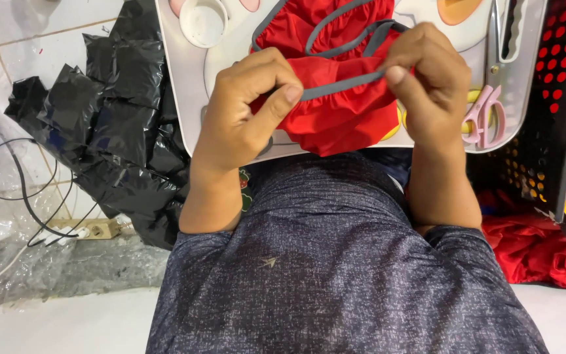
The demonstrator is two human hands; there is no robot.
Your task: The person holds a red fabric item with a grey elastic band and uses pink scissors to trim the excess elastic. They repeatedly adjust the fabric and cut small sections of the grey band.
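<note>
Both hands pinch the grey-trimmed red garment shut between thumb and fingers: left hand at the left end of the grey band, right hand at the right. Forearms rise from near. The garment lies on a white tray, pink scissors right, black bags left.

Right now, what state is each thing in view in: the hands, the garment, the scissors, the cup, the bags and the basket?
left hand: closed, pinching the grey trim.
right hand: closed, pinching the same trim.
red garment: bunched, held over the tray, grey elastic trim pulled taut between the hands.
pink scissors: lying on the white tray, blades hidden.
white cup: upright, looks empty.
black plastic bags: piled, crumpled, on the floor.
black basket: holds red fabric.
</note>
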